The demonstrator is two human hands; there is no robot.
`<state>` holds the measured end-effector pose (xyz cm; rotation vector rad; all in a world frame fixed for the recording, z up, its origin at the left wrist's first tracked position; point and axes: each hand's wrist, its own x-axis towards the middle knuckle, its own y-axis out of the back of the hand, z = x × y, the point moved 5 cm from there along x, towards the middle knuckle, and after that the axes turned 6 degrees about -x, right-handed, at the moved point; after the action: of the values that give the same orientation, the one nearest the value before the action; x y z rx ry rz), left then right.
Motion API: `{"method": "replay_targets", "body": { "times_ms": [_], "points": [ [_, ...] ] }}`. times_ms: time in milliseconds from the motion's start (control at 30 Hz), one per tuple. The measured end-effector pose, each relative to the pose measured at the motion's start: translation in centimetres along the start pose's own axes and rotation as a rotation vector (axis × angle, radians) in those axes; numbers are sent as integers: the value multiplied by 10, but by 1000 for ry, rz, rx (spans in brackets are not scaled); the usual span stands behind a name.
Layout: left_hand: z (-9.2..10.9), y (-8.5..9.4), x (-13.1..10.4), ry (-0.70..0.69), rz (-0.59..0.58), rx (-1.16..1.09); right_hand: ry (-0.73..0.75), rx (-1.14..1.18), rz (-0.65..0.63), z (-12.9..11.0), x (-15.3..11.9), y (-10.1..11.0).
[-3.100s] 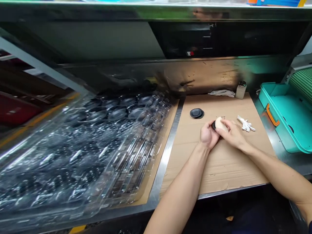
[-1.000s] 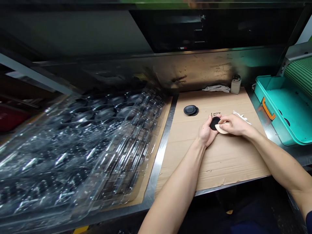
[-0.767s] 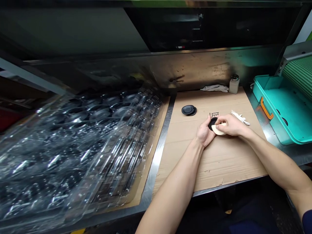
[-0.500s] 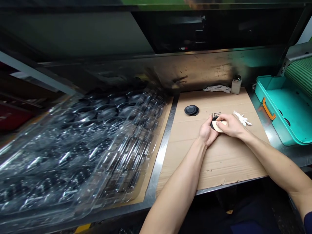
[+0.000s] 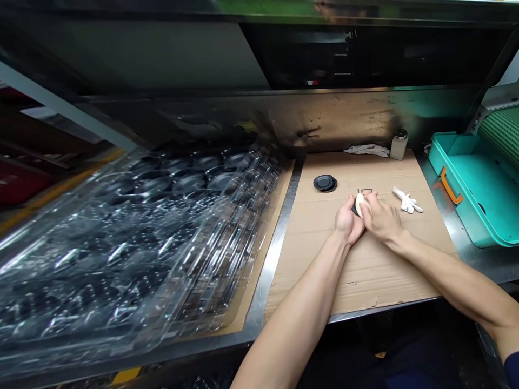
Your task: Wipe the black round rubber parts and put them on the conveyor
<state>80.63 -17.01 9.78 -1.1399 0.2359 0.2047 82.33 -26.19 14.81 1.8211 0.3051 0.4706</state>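
Above the cardboard sheet [image 5: 316,243], my left hand [image 5: 347,220] is closed around a round black disc [image 5: 354,207], most of which is hidden. My right hand [image 5: 380,219] grips a cream-coloured pad [image 5: 360,204], perhaps a sponge or folded cloth, and presses it against the disc's face. Further back and to the left, a couple of overlapping black round lids [image 5: 325,183] lie on the cardboard. A crumpled white glove [image 5: 407,200] rests just right of my hands.
Stacked clear plastic trays [image 5: 162,243] with black round pieces fill the left side. At the back stand a small bottle [image 5: 399,145] and a white cloth or glove [image 5: 367,150]. A teal bin [image 5: 466,216] with an orange handle sits at the right, beside a green conveyor belt [image 5: 505,127].
My right hand has turned and tilted the cream pad more upright against the disc. My left hand keeps its hold. The whole view has shifted slightly.
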Motion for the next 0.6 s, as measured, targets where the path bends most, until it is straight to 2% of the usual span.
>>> {"method": "replay_targets", "body": {
  "times_ms": [100, 233, 300, 500, 600],
  "points": [
    [0, 1, 2, -3, 23, 17, -40, -19, 3, 5, -1, 0],
    [-2, 3, 4, -8, 28, 33, 11, -20, 9, 9, 0, -3],
    [0, 4, 4, -22, 38, 28, -46, -11, 43, 17, 4, -1],
    [17, 7, 1, 13, 24, 18, -220, 145, 151, 54, 7, 9],
    [27, 10, 2, 18, 56, -30, -170, 122, 131, 61, 7, 11]
  ]
}}
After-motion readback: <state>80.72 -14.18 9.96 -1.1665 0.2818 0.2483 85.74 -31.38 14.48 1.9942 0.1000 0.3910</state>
